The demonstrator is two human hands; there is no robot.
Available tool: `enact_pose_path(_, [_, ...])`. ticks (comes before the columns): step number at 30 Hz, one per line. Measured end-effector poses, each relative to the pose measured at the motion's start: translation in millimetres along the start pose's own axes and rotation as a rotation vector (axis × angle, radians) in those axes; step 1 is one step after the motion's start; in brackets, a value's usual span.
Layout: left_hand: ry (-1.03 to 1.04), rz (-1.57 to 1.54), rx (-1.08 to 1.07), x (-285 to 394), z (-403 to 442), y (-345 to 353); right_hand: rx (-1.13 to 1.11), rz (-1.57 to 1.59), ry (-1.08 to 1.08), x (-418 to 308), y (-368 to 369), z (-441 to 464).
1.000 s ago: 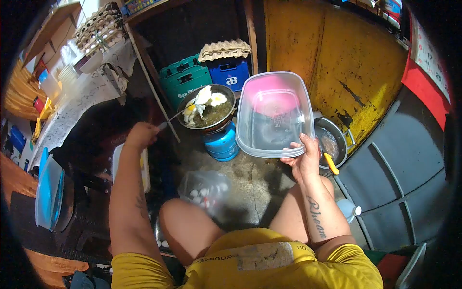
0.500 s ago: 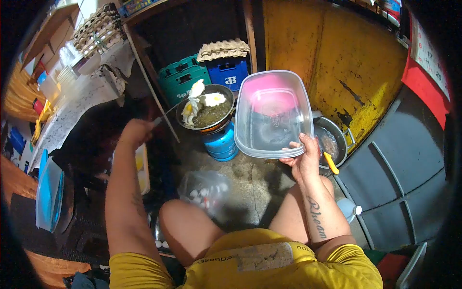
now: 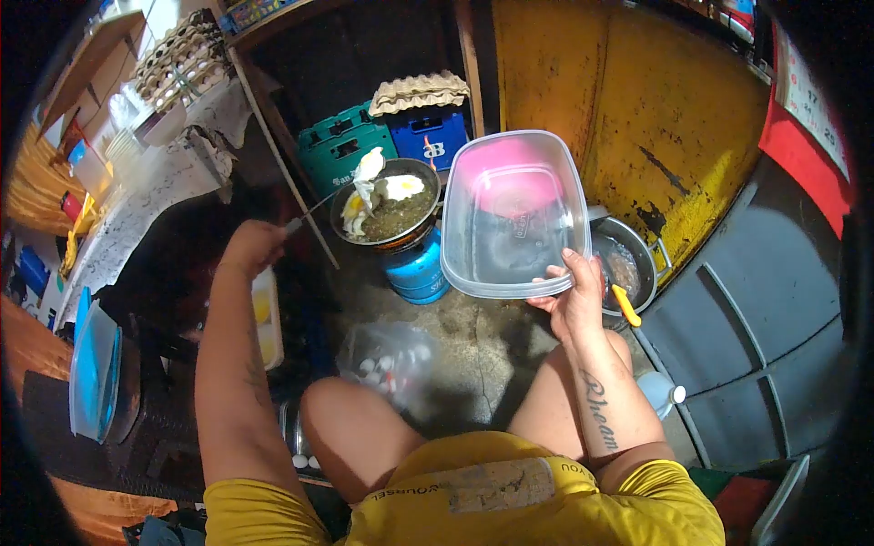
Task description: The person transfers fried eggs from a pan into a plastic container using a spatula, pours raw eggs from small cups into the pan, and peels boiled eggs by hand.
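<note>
My left hand (image 3: 256, 247) is closed round the pale handle of a long-handled spatula (image 3: 314, 209), which has a thin metal shaft. Fried egg (image 3: 369, 168) lies over its head, hiding that end, and hangs down into the frying pan (image 3: 430, 214). Another fried egg (image 3: 403, 187) with a yellow yolk sits in the pan's oil. My right hand (image 3: 575, 287) grips the near right corner of a clear plastic container (image 3: 519, 255), thumb on the rim. The container is tilted toward me, to the right of the pan, and pinkish on its far side.
A blue gas cylinder burner (image 3: 419, 273) supports the pan. At right stands a metal pot (image 3: 645, 282) with a yellow-handled tool (image 3: 626, 308). A plastic bag of eggs (image 3: 387, 364) lies on the floor. Bottle crates (image 3: 346, 150) with egg trays (image 3: 419, 94) stand behind.
The fried egg on the spatula hangs in a narrower fold than before. Both hands and the container show only a slight shift left, along with the whole view.
</note>
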State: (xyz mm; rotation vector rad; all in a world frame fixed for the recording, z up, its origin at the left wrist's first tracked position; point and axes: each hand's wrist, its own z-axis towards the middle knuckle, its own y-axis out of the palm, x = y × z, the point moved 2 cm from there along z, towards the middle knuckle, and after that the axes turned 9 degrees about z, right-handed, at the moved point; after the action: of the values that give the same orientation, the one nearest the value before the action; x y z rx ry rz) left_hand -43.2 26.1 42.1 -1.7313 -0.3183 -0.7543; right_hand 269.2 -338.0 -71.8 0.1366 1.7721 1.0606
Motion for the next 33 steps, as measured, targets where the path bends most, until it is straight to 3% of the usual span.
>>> enact_pose_path(18, [0.003, 0.037, -0.020, 0, 3, -3, 0.003, -0.005, -0.008, -2, 1, -2])
enact_pose_path(24, [-0.020, -0.075, 0.034, -2, 1, 0, -0.005, -0.008, -0.011, -1, 0, -2])
enact_pose_path(33, [0.027, 0.047, 0.035, -5, 6, -10, 0.010, 0.027, -0.014, 1, 1, -2])
